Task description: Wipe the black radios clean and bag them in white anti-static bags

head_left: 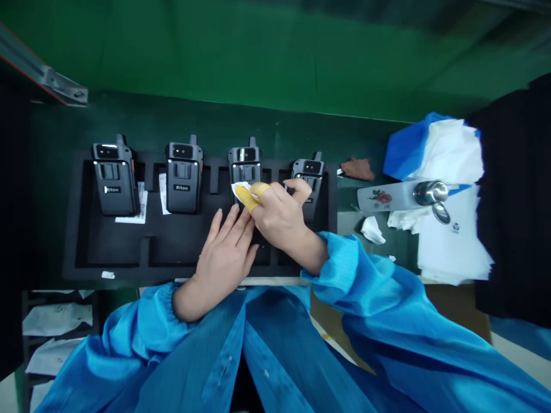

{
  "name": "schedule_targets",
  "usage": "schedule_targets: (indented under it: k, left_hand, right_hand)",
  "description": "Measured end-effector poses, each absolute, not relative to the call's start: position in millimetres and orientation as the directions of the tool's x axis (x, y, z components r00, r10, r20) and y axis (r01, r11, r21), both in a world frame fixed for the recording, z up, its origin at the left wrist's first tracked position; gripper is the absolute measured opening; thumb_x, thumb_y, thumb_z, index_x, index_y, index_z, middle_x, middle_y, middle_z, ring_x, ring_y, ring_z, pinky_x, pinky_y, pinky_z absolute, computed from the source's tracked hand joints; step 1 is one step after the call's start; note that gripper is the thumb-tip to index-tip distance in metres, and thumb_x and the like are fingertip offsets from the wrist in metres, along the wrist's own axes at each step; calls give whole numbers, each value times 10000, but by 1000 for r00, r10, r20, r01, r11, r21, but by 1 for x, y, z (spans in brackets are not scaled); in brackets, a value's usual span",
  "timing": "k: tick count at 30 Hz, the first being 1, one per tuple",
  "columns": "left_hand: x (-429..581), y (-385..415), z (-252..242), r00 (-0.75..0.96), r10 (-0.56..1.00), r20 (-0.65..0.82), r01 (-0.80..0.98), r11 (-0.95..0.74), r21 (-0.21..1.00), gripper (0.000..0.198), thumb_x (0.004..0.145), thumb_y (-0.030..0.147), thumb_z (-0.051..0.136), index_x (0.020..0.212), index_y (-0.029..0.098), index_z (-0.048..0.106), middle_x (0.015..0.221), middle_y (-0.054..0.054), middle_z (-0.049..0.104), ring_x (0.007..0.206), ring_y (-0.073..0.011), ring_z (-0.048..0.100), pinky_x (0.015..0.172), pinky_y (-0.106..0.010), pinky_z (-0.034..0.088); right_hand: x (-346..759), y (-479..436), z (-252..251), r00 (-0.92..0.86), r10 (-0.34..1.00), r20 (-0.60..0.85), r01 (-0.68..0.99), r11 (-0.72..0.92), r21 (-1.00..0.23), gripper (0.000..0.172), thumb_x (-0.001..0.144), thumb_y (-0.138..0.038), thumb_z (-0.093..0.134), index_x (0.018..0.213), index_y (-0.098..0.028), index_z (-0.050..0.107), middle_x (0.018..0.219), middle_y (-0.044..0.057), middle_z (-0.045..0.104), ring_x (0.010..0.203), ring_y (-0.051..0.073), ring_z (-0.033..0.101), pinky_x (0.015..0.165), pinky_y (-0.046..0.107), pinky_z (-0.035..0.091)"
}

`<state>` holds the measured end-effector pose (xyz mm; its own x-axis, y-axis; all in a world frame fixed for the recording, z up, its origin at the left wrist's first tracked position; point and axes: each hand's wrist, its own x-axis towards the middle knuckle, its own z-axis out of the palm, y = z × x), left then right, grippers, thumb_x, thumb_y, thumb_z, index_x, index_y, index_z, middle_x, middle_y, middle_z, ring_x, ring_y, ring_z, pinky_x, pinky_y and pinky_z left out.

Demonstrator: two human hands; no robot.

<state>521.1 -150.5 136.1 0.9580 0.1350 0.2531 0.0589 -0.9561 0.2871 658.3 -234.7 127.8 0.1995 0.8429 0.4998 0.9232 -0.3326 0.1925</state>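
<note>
Several black two-way radios lie in a row, camera side up, on a black foam tray (pixel 107 252). My right hand (pixel 282 218), with yellow finger covers on two fingers, pinches a small white wipe (pixel 239 188) against the middle of the third radio (pixel 245 163). Flat and with fingers stretched, my left hand (pixel 226 249) rests at that radio's lower end, which is hidden by the hands. To the right, the last radio (pixel 310 167) is partly covered by my right hand. Two more radios, the first (pixel 116 183) and the second (pixel 183 183), sit to the left.
White barcode labels (pixel 140 207) show beside the left radios. On the right are a brown cloth (pixel 357 168), a flower-printed bottle (pixel 383 197), a crumpled wipe (pixel 372 230), a blue box (pixel 404 150) with white wipes and a white bag (pixel 451 241). A green wall (pixel 258 57) stands behind.
</note>
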Motion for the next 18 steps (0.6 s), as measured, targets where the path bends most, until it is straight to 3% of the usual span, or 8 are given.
schedule_targets:
  k: [5,12,18]
  left_hand:
    - [521,-150,136,964,132,229,58,-951,303,404,951,239,452,1287,55,580,1396,-161,563,1343,-313,486,1146,-523,346]
    - [520,-150,132,964,155,218,74,-939,337,407,939,238,466,1294,73,577,1355,-164,600,1353,-317,474,1155,-546,321]
    - [521,-149,134,965,129,230,58,-954,295,409,942,231,457,1281,38,579,1394,-182,558,1341,-332,485,1138,-554,344]
  right_hand:
    - [661,-243,128,333,853,402,894,-421,153,309,907,-107,439,751,-222,680,789,3,599,806,151,432,890,395,190]
    - [657,-225,130,310,886,345,938,-344,43,316,915,-117,456,715,-222,677,779,-3,602,823,154,445,914,404,160]
    - [658,-238,128,326,823,465,879,-445,171,352,926,-116,399,722,-207,672,766,5,617,795,139,470,913,408,191]
